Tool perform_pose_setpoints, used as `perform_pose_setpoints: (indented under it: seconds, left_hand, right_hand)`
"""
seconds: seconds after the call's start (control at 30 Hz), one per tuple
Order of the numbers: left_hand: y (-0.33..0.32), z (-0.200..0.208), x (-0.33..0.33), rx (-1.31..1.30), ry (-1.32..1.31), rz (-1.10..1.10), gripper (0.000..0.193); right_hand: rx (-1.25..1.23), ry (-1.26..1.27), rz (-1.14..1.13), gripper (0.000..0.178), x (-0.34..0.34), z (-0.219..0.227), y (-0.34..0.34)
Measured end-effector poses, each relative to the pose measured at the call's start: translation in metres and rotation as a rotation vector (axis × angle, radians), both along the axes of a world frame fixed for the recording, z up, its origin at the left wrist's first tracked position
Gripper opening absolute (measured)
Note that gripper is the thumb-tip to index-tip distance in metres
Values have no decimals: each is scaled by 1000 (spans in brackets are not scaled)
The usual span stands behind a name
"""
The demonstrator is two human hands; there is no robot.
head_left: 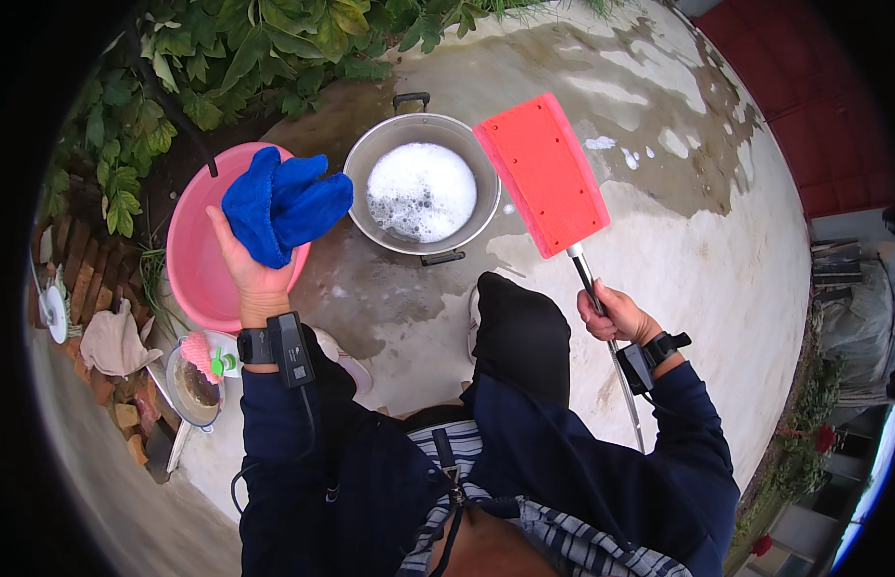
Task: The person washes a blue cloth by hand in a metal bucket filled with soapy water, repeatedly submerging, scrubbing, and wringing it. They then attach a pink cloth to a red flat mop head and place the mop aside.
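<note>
With right hand (pixel 616 315) at 3 o'clock, gripping metal pole (pixel 582 267) of red pad (pixel 543 178) at 1. With left hand (pixel 252 274) at 9, holding blue cloth (pixel 284 207) at 10; unable to tell finger closure. Beyond, at 12: foamy pot (pixel 418 131). Likely cleaning red pad; calls next for bringing blue cloth across.

1. I see leaves (pixel 255 53) crowding the upper left edge.
2. Below them, I make out bricks (pixel 85 274), with a beige rag (pixel 116 342) lying over some.
3. Far right, my view catches plastic sheeting (pixel 861 313) and red flowers (pixel 825 439).
</note>
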State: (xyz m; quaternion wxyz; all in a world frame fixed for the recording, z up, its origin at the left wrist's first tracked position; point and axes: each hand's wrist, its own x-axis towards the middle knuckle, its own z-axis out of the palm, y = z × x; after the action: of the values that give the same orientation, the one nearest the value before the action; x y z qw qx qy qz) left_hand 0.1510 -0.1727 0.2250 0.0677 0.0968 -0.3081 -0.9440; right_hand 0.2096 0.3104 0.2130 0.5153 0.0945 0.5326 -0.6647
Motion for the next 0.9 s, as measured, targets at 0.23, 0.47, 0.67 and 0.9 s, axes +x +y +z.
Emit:
perform_pose_setpoints:
  seconds: [0.23, 0.47, 0.67, 0.9]
  left_hand:
    - [-16, 7, 7, 66, 99, 2, 68]
    - [-26, 8, 9, 153, 333, -156, 65]
    - [-20, 7, 3, -144, 114, 76, 41]
    - [-4, 13, 14, -959, 173, 268, 26]
  right_hand:
    - [149, 85, 72, 55, -25, 25, -38]
    - [401, 236, 144, 52, -42, 34, -84]
    - [280, 122, 215, 52, -48, 47, -125]
    - [294, 66, 132, 47, -34, 65, -173]
